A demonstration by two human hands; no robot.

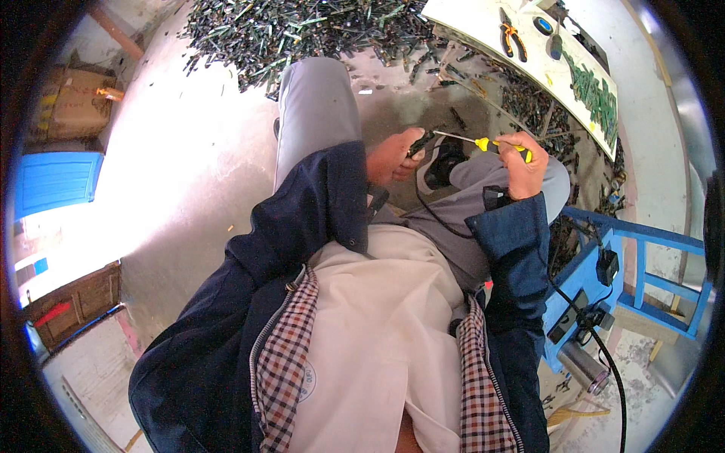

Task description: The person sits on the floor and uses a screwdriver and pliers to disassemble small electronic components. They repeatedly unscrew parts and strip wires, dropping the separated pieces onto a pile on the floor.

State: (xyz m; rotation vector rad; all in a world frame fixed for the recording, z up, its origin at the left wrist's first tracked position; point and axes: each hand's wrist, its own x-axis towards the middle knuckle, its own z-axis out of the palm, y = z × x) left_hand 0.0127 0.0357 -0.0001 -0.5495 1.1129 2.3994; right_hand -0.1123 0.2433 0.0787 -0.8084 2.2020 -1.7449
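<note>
My left hand [393, 158] is closed round a small dark piece [421, 143], which pokes out past the fingers; its exact kind is too small to tell. In my right hand [524, 170] is a screwdriver with a yellow and black handle [483, 144]. Its thin metal shaft [458, 137] points left, and the tip is at or very close to the dark piece. Both hands are above my lap, in front of my bent grey-trousered legs [317, 106]. My right fingers hide part of the screwdriver handle.
A heap of dark, narrow pieces [302, 38] covers the floor ahead. At the right, a white tabletop [483, 30] bears orange-handled pliers [511, 39] and green strips [593, 98]. Near my right side are a blue frame [664, 285], a black cable [615, 370] and a metal cylinder [583, 368].
</note>
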